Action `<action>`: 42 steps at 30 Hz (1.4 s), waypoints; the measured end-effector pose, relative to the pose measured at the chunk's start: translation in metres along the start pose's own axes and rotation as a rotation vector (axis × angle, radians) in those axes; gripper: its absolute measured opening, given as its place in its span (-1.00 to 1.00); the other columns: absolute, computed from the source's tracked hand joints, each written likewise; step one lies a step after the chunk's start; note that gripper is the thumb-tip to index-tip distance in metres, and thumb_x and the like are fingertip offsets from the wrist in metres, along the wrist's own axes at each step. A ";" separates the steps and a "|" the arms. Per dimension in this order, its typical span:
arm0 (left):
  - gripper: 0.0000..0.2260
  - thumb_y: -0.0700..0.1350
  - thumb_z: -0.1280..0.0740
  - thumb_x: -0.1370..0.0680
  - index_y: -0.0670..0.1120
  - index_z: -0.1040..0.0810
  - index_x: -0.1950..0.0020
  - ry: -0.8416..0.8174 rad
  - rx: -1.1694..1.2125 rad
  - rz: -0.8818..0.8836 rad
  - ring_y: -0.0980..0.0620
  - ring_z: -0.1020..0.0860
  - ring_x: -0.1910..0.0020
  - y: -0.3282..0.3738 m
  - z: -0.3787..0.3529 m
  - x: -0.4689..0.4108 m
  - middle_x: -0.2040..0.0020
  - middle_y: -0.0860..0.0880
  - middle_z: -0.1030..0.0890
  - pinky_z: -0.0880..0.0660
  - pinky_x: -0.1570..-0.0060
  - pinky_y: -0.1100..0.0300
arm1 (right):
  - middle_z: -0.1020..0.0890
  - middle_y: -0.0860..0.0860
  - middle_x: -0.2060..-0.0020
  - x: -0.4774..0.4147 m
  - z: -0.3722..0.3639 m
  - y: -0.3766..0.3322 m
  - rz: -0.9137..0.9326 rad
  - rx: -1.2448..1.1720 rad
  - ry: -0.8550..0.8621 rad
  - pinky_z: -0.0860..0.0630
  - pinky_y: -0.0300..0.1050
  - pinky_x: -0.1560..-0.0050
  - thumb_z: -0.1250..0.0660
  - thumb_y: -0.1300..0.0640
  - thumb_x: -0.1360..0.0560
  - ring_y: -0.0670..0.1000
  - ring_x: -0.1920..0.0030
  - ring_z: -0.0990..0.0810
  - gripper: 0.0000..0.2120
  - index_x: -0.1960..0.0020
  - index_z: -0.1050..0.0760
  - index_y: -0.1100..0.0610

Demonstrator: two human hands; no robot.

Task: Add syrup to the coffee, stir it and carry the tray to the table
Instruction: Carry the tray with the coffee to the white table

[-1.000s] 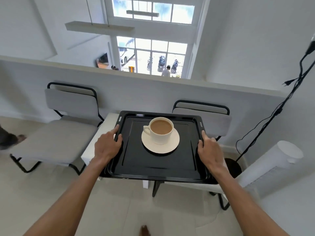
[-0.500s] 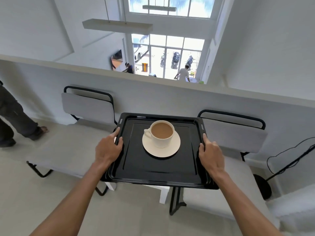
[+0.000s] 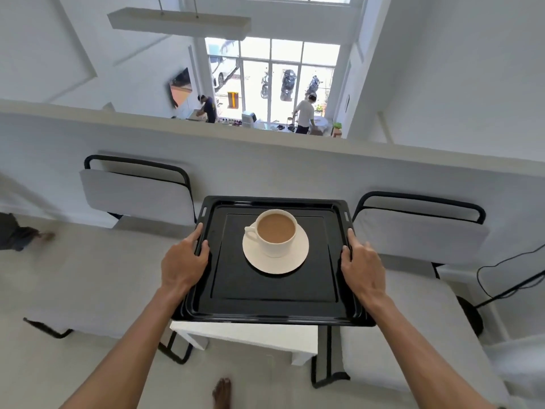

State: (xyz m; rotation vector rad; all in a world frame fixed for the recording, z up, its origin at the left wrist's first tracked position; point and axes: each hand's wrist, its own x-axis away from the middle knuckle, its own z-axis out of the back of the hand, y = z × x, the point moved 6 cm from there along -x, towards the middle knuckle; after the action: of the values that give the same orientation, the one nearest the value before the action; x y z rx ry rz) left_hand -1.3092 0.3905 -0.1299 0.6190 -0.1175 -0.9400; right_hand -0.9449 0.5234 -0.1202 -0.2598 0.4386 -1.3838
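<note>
The left hand (image 3: 183, 261) clamped the left rim of the tray (image 3: 274, 302), thumb on top and fingers curled under out of sight. The right hand (image 3: 362, 265) gripped the right rim the same way, its thumb lying along the edge. Between the two hands, toward the far half of the tray, sat one cup (image 3: 275, 233) of milky coffee on one saucer (image 3: 275, 262), the cup's handle pointing left. The tray was level, and under its near edge showed the near edge of one white table (image 3: 244, 335), mostly hidden by the tray; whether the tray touched it could not be told. Two chairs flanked the table: the left chair (image 3: 135, 196) and the right chair (image 3: 418, 231), both with black frames and pale cushions. One bare foot (image 3: 221, 392) was cut off at the near edge. At the far left a blurred leg (image 3: 20, 236) was only partly in view. A black cable (image 3: 501, 267) ran off at the right edge.
</note>
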 end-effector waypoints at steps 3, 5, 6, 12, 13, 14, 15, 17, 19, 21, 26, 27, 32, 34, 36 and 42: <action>-0.56 -0.02 -0.27 -0.65 0.00 -0.43 -0.54 -0.038 0.017 -0.009 -0.10 -0.58 0.39 -0.017 -0.008 -0.035 0.40 -0.11 -0.65 -0.58 0.27 0.05 | -0.62 0.26 0.07 -0.014 -0.024 -0.018 -0.031 -0.011 0.003 -0.61 0.05 0.14 -0.19 0.14 -0.68 0.22 0.17 -0.65 -0.54 -0.57 -0.33 0.15; -0.56 -0.02 -0.27 -0.65 0.00 -0.43 -0.54 -0.060 0.023 -0.010 -0.12 -0.59 0.36 -0.029 -0.014 -0.056 0.38 -0.12 -0.65 -0.59 0.24 0.01 | -0.63 0.27 0.06 -0.024 -0.040 -0.027 -0.051 -0.009 -0.001 -0.61 0.07 0.12 -0.18 0.14 -0.69 0.22 0.16 -0.65 -0.54 -0.58 -0.31 0.14; -0.56 -0.02 -0.26 -0.65 -0.01 -0.42 -0.54 -0.070 0.024 -0.014 -0.12 -0.59 0.35 -0.034 -0.016 -0.066 0.39 -0.12 -0.64 -0.59 0.25 0.01 | -0.63 0.26 0.07 -0.029 -0.048 -0.032 -0.061 -0.008 0.001 -0.62 0.08 0.12 -0.18 0.14 -0.69 0.22 0.16 -0.64 -0.54 -0.58 -0.31 0.14; -0.57 -0.03 -0.28 -0.65 -0.01 -0.43 -0.54 -0.083 0.013 -0.052 -0.06 -0.54 0.46 -0.069 -0.043 -0.121 0.47 -0.12 -0.58 -0.39 0.42 0.17 | -0.59 0.22 0.08 -0.052 -0.103 -0.047 -0.112 -0.030 0.021 -0.63 0.07 0.17 -0.19 0.14 -0.68 0.18 0.25 -0.60 -0.53 -0.58 -0.31 0.12; -0.57 -0.04 -0.28 -0.65 0.00 -0.43 -0.54 -0.094 0.024 -0.049 -0.06 -0.54 0.47 -0.076 -0.050 -0.127 0.49 -0.10 -0.56 -0.44 0.41 0.15 | -0.59 0.23 0.06 -0.056 -0.114 -0.047 -0.118 -0.027 0.022 -0.61 0.04 0.19 -0.19 0.13 -0.68 0.18 0.26 -0.59 -0.53 -0.58 -0.32 0.12; -0.57 -0.04 -0.28 -0.65 0.00 -0.42 -0.54 -0.106 0.031 -0.045 -0.07 -0.54 0.48 -0.082 -0.058 -0.133 0.51 -0.08 -0.53 -0.50 0.38 0.11 | -0.59 0.24 0.03 -0.060 -0.124 -0.046 -0.123 -0.019 0.025 -0.57 0.00 0.21 -0.19 0.13 -0.68 0.19 0.25 -0.59 -0.54 -0.57 -0.33 0.12; -0.56 -0.03 -0.28 -0.66 0.00 -0.42 -0.55 -0.119 0.033 -0.037 -0.08 -0.53 0.49 -0.088 -0.067 -0.139 0.52 -0.06 -0.51 -0.56 0.35 0.06 | -0.59 0.25 0.01 -0.064 -0.135 -0.045 -0.126 -0.010 0.026 -0.52 -0.04 0.22 -0.20 0.13 -0.68 0.20 0.24 -0.60 -0.54 -0.57 -0.34 0.12; -0.56 -0.03 -0.28 -0.66 0.01 -0.41 -0.55 -0.128 0.030 -0.021 -0.08 -0.49 0.50 -0.101 -0.086 -0.147 0.53 -0.02 -0.46 -0.59 0.33 0.01 | -0.59 0.25 0.00 -0.070 -0.157 -0.040 -0.132 -0.002 0.031 -0.44 -0.09 0.24 -0.21 0.14 -0.67 0.18 0.27 -0.55 -0.54 -0.56 -0.35 0.13; -0.56 -0.03 -0.28 -0.65 0.03 -0.41 -0.55 -0.125 0.025 -0.001 -0.11 -0.48 0.48 -0.114 -0.106 -0.150 0.52 -0.02 -0.43 -0.55 0.34 0.02 | -0.60 0.23 0.03 -0.075 -0.179 -0.033 -0.131 -0.005 0.036 -0.42 -0.12 0.25 -0.21 0.15 -0.67 0.09 0.31 -0.44 -0.54 -0.56 -0.35 0.13; -0.57 -0.03 -0.29 -0.65 0.05 -0.42 -0.54 -0.123 0.024 0.015 -0.16 -0.51 0.46 -0.128 -0.131 -0.153 0.51 -0.07 -0.45 -0.53 0.36 0.03 | -0.60 0.21 0.03 -0.081 -0.204 -0.022 -0.136 -0.005 0.035 -0.43 -0.12 0.23 -0.22 0.14 -0.67 0.08 0.28 -0.44 -0.54 -0.56 -0.35 0.12; -0.57 -0.04 -0.30 -0.65 0.06 -0.43 -0.53 -0.133 0.020 0.032 -0.17 -0.50 0.50 -0.165 -0.197 -0.156 0.52 -0.11 -0.44 -0.40 0.41 0.13 | -0.56 0.18 0.06 -0.087 -0.272 0.008 -0.174 -0.023 0.005 -0.51 -0.04 0.22 -0.21 0.10 -0.67 0.14 0.27 -0.50 -0.53 -0.58 -0.32 0.06; -0.57 -0.04 -0.30 -0.65 0.07 -0.44 -0.53 -0.140 0.018 0.038 -0.18 -0.50 0.48 -0.171 -0.210 -0.157 0.51 -0.10 -0.44 -0.44 0.40 0.10 | -0.54 0.17 0.08 -0.088 -0.285 0.014 -0.183 -0.027 -0.004 -0.51 -0.04 0.23 -0.20 0.10 -0.67 0.10 0.29 -0.46 -0.53 -0.58 -0.31 0.05; -0.58 -0.03 -0.31 -0.65 0.09 -0.44 -0.53 -0.145 -0.002 0.033 -0.23 -0.54 0.43 -0.200 -0.271 -0.164 0.46 -0.17 -0.52 -0.52 0.31 0.02 | -0.51 0.18 0.11 -0.089 -0.347 0.045 -0.232 -0.054 -0.037 -0.56 0.09 0.17 -0.21 0.11 -0.68 0.19 0.23 -0.52 -0.52 -0.58 -0.32 0.06; -0.57 -0.01 -0.31 -0.64 0.13 -0.44 -0.52 -0.134 -0.019 0.035 -0.17 -0.51 0.47 -0.213 -0.296 -0.167 0.48 -0.16 -0.50 -0.44 0.37 0.10 | -0.53 0.22 0.07 -0.091 -0.370 0.056 -0.237 -0.044 -0.044 -0.55 0.10 0.14 -0.21 0.12 -0.68 0.25 0.17 -0.57 -0.52 -0.59 -0.32 0.07; -0.57 0.00 -0.31 -0.64 0.16 -0.43 -0.51 -0.130 -0.028 0.029 -0.04 -0.42 0.54 -0.224 -0.319 -0.169 0.54 -0.08 -0.40 -0.32 0.46 0.18 | -0.54 0.23 0.05 -0.094 -0.390 0.069 -0.247 -0.029 -0.046 -0.53 0.07 0.14 -0.21 0.11 -0.68 0.25 0.15 -0.58 -0.52 -0.59 -0.31 0.06; -0.58 0.03 -0.29 -0.63 0.22 -0.42 -0.50 -0.134 -0.011 0.060 -0.05 -0.38 0.54 -0.251 -0.375 -0.168 0.54 -0.02 -0.28 -0.40 0.44 0.16 | -0.50 0.14 0.13 -0.102 -0.440 0.098 -0.239 -0.014 -0.030 -0.45 -0.03 0.25 -0.21 0.11 -0.68 0.18 0.26 -0.52 -0.52 -0.58 -0.31 0.02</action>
State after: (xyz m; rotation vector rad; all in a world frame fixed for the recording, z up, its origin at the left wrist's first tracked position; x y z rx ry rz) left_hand -1.4572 0.5811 -0.5463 0.5392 -0.2492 -0.9234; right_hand -1.0669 0.6746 -0.5390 -0.3530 0.4021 -1.6080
